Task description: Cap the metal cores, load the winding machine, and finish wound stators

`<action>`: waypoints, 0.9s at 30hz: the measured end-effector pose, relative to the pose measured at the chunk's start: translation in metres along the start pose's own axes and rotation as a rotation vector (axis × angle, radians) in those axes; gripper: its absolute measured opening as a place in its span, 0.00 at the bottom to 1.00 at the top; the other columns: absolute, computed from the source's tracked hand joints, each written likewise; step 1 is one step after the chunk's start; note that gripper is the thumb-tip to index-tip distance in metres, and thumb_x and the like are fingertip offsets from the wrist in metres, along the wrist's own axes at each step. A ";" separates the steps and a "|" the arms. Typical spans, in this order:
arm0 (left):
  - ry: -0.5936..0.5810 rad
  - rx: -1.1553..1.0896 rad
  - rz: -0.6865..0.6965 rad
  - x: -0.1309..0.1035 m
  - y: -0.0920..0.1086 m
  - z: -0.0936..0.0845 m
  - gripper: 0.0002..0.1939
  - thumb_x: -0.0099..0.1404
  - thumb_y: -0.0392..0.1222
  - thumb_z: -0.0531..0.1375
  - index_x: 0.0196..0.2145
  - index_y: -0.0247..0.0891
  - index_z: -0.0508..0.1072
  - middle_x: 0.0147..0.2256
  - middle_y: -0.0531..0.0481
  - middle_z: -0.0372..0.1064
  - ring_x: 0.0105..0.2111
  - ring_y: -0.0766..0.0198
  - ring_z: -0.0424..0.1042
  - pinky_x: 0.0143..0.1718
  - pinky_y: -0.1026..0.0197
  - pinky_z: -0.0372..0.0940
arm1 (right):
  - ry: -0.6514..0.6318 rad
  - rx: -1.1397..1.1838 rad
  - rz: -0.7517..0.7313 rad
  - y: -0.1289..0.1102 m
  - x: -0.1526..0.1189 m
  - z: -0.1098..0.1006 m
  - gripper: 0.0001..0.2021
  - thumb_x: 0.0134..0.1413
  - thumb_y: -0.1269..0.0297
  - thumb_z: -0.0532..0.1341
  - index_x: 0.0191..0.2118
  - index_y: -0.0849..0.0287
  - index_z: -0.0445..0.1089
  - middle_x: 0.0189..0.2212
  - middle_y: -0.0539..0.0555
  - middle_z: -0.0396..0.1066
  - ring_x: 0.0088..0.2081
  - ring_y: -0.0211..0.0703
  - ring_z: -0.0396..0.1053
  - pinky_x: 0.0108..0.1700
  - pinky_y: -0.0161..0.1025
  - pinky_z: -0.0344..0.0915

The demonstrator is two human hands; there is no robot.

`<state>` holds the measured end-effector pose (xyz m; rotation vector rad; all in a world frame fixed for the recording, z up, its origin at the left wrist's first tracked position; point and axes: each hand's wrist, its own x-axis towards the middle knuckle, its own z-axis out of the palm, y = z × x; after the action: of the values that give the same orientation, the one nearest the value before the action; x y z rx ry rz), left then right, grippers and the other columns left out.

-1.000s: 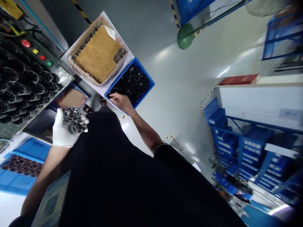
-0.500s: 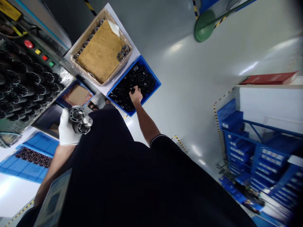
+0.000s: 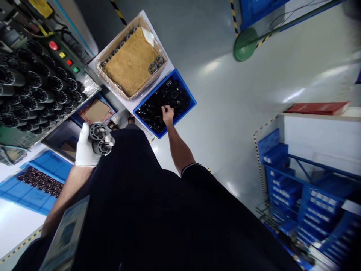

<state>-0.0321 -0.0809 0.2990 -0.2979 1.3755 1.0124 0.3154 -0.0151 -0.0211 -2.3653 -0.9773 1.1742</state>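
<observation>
While the gloved left hand already has two slotted metal cylinders within its closed fingers, the bare right hand curls over loose black parts in the blue bin, none visibly lifted clear, though I cannot tell whether it grips one.

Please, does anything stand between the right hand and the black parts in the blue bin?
Nothing visible stands in the way. The right hand is over the open blue bin, fingertips at the black parts; whether they hold one is unclear.
</observation>
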 end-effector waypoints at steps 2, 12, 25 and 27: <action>-0.035 0.032 0.027 0.004 -0.003 -0.015 0.44 0.87 0.73 0.40 0.35 0.42 0.83 0.24 0.45 0.70 0.24 0.57 0.66 0.25 0.53 0.72 | 0.012 0.140 0.048 -0.003 -0.002 -0.003 0.11 0.81 0.54 0.68 0.51 0.58 0.79 0.49 0.55 0.81 0.53 0.47 0.79 0.61 0.52 0.82; -0.340 0.097 0.245 0.006 -0.015 -0.064 0.28 0.74 0.77 0.68 0.41 0.48 0.85 0.30 0.46 0.81 0.42 0.42 0.86 0.34 0.46 0.83 | -0.108 0.573 0.051 -0.049 -0.048 -0.050 0.21 0.71 0.48 0.75 0.36 0.49 0.65 0.38 0.52 0.77 0.45 0.45 0.79 0.43 0.42 0.79; -0.402 0.252 0.718 -0.037 0.008 -0.065 0.29 0.85 0.72 0.60 0.55 0.45 0.85 0.58 0.41 0.82 0.71 0.41 0.78 0.72 0.42 0.76 | -0.489 0.368 -1.336 -0.251 -0.331 -0.060 0.21 0.71 0.58 0.81 0.64 0.48 0.81 0.61 0.51 0.86 0.63 0.48 0.85 0.68 0.47 0.85; -0.369 0.251 0.724 -0.042 0.011 -0.067 0.28 0.83 0.72 0.63 0.55 0.45 0.85 0.57 0.42 0.81 0.72 0.40 0.76 0.75 0.43 0.72 | -0.472 0.321 -1.376 -0.256 -0.335 -0.052 0.19 0.73 0.57 0.80 0.64 0.49 0.82 0.61 0.53 0.85 0.63 0.49 0.85 0.70 0.49 0.85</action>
<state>-0.0793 -0.1395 0.3248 0.5936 1.2632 1.3746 0.1024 -0.0672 0.3426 -0.7076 -1.8646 1.0728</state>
